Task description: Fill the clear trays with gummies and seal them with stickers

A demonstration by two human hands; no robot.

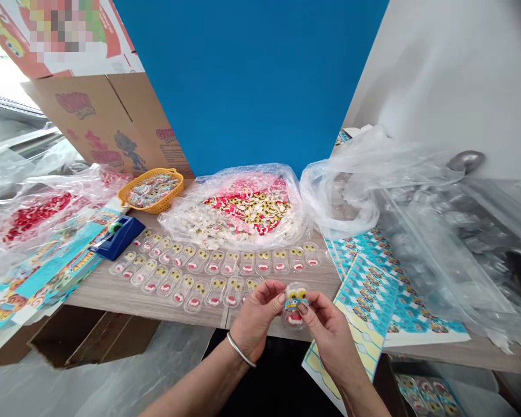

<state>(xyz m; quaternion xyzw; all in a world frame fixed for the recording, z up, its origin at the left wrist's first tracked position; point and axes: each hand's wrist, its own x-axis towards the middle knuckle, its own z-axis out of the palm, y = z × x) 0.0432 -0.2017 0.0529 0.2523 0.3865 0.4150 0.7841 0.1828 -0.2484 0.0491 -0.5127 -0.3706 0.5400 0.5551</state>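
My left hand (256, 321) and my right hand (330, 330) together hold one small clear blister pack (294, 306) at the table's front edge; it shows yellow eye candies, a blue label and a red-and-white mouth candy. Fingertips of both hands pinch its sides. Just beyond, two rows of several filled blister packs (217, 269) lie on the wooden table (113, 292). Further back an open plastic bag (243, 208) holds a heap of loose red, white and yellow candies.
A yellow basket (156, 188) of packs stands back left, with a blue tape dispenser (118, 234) beside it. Printed sticker sheets (373, 278) lie at right under clear plastic bags (417, 191). Cardboard boxes (108, 119) and flat printed cartons (47, 269) are at left.
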